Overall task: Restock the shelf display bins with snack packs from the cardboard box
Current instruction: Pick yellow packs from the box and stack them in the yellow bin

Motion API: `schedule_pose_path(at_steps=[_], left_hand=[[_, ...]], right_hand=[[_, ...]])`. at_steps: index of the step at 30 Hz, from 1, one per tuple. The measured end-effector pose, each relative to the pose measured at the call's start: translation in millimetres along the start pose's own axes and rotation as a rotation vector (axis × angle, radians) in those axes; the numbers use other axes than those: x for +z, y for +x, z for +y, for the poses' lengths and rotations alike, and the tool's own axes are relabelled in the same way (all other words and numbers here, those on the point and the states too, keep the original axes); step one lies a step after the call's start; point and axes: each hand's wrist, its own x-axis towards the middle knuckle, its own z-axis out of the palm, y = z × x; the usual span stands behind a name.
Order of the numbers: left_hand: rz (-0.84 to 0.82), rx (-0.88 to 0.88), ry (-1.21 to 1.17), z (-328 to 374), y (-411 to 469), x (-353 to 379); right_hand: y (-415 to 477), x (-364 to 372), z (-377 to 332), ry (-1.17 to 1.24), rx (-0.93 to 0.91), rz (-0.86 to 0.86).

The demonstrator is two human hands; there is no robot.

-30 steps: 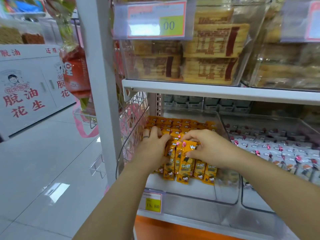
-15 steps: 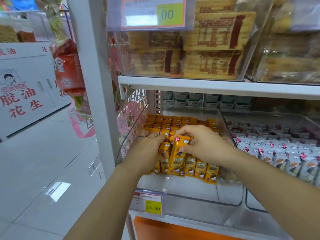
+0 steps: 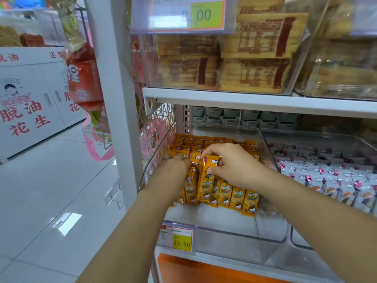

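The white shelf (image 3: 244, 101) carries several boxes of clear plastic. The clear bin (image 3: 234, 237) in the middle of the view is my landmark. Above the clear bin, on the next board, stands an upper bin (image 3: 255, 58) filled with flat brown packs. Just right of the clear bin, against its wall, is a side bin (image 3: 326, 176) with grey packs in rows.

Inside the clear bin lie the orange snack packs (image 3: 236, 198). They are long, narrow and shiny, orange-yellow, with green letters and a small cartoon figure near the lower end. Their rows reach from the back of the clear bin to about its middle.

The right hand (image 3: 230, 162) is inside the clear bin, over the front row. Its fingers curl over the top edge of one orange pack (image 3: 207, 176) and the thumb presses on the front of it. This pack lies tilted on top of its neighbours.

The left hand (image 3: 175, 166) is at the left side of the clear bin, just beside the right hand. Its fingers bend down among the packs and the tips are hidden, so I cannot tell if they hold one.

A price tag (image 3: 179, 238) hangs on the front wall of the clear bin, at the left corner.
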Motion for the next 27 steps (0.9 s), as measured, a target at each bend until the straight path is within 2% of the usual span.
schedule_pose_path(at_steps=[8, 11, 16, 21, 25, 27], left_hand=[[0.018, 0.006, 0.016, -1, 0, 0], [0.019, 0.001, 0.012, -1, 1, 2], [0.062, 0.006, -0.034, 0, 1, 7], [0.158, 0.030, -0.322, -2, -4, 6], [0.148, 0.047, -0.547, -8, -16, -9], [0.147, 0.082, -0.621, -11, -27, -16]], right_hand=[[7, 2, -2, 0.115, 0.006, 0.235], [11, 1, -1, 0.070, 0.017, 0.187], [18, 20, 8, -0.144, 0.082, 0.096], [18, 31, 9, -0.314, 0.040, 0.035], [13, 22, 3, -0.168, 0.018, 0.181], [13, 22, -2, -0.061, -0.044, 0.171]])
